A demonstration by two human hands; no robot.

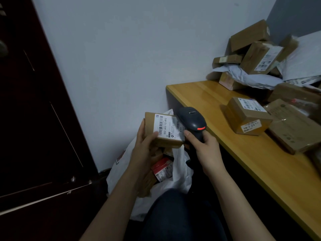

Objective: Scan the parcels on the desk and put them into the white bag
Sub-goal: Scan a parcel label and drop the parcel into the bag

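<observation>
Head view — parcel (165,130) in left hand (144,143)

We see a yellow wooden desk (208,96). Toward its middle, a small cardboard box (246,115) labelled 56-2-22 sits on the top, just beside a flat brown parcel (295,127) to its right. In the far corner, a heap of boxes and white mailers (251,66) lies piled together.

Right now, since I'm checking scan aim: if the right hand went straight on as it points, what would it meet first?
Likely the parcel in the left hand: the right hand aims the scanner at its right edge. Depth is unclear, so it might pass above.
</observation>
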